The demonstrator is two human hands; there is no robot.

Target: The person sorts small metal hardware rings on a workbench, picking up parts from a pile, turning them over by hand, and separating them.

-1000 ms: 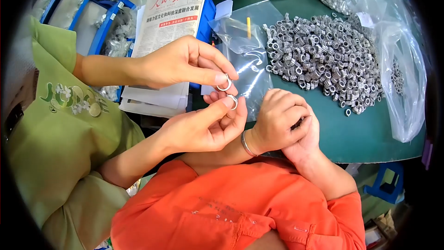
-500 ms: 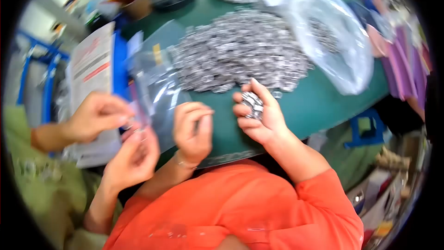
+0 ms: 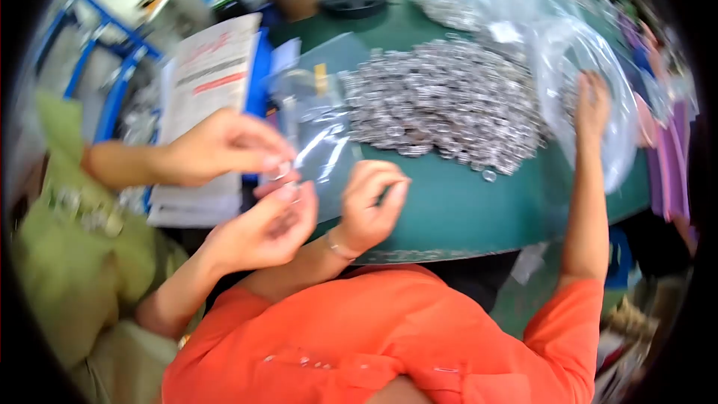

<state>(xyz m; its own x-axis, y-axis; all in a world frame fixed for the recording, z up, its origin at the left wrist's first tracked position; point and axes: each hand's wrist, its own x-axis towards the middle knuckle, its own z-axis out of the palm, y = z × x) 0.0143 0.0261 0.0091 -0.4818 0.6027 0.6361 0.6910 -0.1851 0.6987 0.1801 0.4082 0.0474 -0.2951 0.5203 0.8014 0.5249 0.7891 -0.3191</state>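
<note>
My left hand (image 3: 370, 206) hovers near the table's front edge, fingers curled in toward the thumb; whatever may be inside is hidden. At the right, my right hand (image 3: 591, 105) is at the mouth of a transparent plastic bag (image 3: 621, 157), its visible fingers stretched out and no piece showing in them. Small metal pieces, hard to make out, lie in that bag. Between my hands spreads a large pile of shiny ring-like metal pieces (image 3: 449, 97), with one loose ring (image 3: 488, 175) at its front edge.
At my left a co-worker's two hands (image 3: 262, 217) hold a small metal ring. Papers (image 3: 206, 82) lean by a blue folder (image 3: 258, 67). A flat plastic bag (image 3: 325, 157) lies on the green table (image 3: 441, 213). Purple material (image 3: 673, 157) hangs at the far right.
My right hand has moved right, from in front of the pile to the plastic bag; the handful of metal pieces is no longer visible in it. The view has shifted left.
</note>
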